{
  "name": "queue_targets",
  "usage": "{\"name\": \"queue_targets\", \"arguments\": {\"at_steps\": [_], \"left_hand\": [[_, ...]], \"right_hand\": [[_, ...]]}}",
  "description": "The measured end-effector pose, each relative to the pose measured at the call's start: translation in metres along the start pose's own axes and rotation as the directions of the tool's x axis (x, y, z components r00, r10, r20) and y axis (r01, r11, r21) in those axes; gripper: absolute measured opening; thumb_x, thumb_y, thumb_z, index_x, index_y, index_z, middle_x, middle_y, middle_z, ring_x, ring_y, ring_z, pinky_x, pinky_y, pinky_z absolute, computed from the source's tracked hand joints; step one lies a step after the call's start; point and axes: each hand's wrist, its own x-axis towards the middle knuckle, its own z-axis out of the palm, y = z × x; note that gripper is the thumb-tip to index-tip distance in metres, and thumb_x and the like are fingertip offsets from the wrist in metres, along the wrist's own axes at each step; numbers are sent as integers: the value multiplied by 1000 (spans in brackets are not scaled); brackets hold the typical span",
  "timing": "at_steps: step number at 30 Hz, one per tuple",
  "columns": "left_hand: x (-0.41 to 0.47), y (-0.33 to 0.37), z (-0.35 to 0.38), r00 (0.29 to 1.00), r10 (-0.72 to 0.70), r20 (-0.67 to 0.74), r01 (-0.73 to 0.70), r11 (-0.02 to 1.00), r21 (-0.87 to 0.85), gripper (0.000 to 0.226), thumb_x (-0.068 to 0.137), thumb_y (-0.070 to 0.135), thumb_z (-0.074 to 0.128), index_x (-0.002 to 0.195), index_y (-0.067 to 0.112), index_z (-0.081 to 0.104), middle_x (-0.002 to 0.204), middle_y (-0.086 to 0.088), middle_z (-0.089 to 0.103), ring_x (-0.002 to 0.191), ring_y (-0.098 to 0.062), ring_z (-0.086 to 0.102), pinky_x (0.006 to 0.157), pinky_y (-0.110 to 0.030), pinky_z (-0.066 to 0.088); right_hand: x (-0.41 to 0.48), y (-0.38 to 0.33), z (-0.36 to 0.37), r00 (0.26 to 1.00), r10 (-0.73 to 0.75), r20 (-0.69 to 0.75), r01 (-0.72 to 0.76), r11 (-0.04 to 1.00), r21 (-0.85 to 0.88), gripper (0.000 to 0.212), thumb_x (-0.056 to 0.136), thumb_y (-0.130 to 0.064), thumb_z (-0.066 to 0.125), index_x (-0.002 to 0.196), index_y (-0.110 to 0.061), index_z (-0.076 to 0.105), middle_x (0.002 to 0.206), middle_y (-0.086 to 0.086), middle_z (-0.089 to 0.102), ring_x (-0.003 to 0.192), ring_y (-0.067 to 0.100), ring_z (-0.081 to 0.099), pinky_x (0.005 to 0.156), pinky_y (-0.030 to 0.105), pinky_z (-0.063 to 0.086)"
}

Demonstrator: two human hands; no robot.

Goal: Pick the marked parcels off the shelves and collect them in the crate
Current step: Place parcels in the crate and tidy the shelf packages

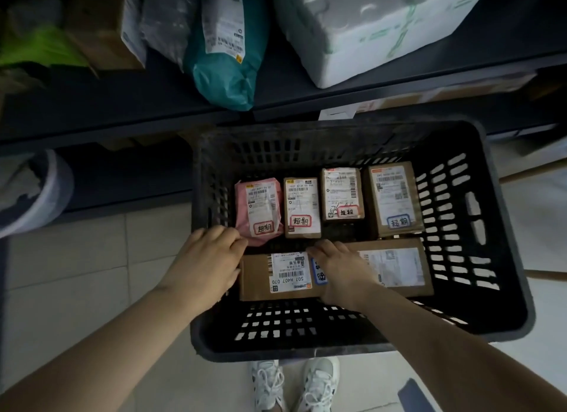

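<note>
A black slatted crate [497,227] stands on the floor below the shelves. Along its far side lie a pink bag parcel [259,210] and three small brown boxes [302,207], [342,193], [394,198], each with a hand-marked sticker. In front lie a brown box [276,275] with a blue-edged sticker and another brown box [395,267] to its right. My left hand [208,261] holds the left end of the near box, fingers curled over its corner. My right hand [340,269] rests on the box's top, fingers curled at its far edge.
On the dark shelf [153,101] above stand a teal bag parcel [227,49], a white foam box [377,27], a grey bag and a brown carton. A pale rounded bundle [36,190] sits at the lower left. Tiled floor and white shoes [294,384] lie below the crate.
</note>
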Motion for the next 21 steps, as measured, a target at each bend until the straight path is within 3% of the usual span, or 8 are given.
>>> {"name": "queue_targets", "arguments": {"at_steps": [4,7,10,16,21], "left_hand": [[0,-5,7,994,46,-103,-40,998,56,39,49,17,86,84,8,72,78,-4,61,73,-25,60,63,-37,54],[0,-6,13,993,63,-100,-54,995,84,37,46,16,87,78,9,71,74,-4,59,71,-25,59,63,-36,52],[-1,-7,18,991,87,-106,-77,992,99,33,47,15,86,76,10,69,73,-4,57,70,-24,57,64,-34,51],[-12,-5,11,992,105,-65,-98,989,113,40,44,20,86,78,11,69,74,-3,57,70,-23,56,64,-34,52],[-30,-2,-43,992,63,-111,-52,993,102,38,42,17,87,75,11,69,72,-4,59,67,-24,59,58,-37,52]], "right_hand": [[25,-3,8,1000,-4,-30,3,999,-50,80,81,-30,66,147,-17,23,145,3,27,130,24,32,107,38,31],[42,-2,19,998,15,-64,-20,997,-77,72,84,-23,62,145,-15,25,141,4,31,130,25,33,110,39,28],[51,-2,32,995,56,-86,-66,991,-114,82,82,-18,64,148,-17,17,145,4,28,135,25,30,113,42,25],[32,-4,19,995,98,-22,-100,990,-104,104,77,-38,74,152,-18,3,156,4,9,145,27,9,119,47,12],[-15,-7,-37,993,74,-90,-87,984,-153,75,88,-23,61,149,-17,19,154,6,20,143,27,17,117,43,19]]}}
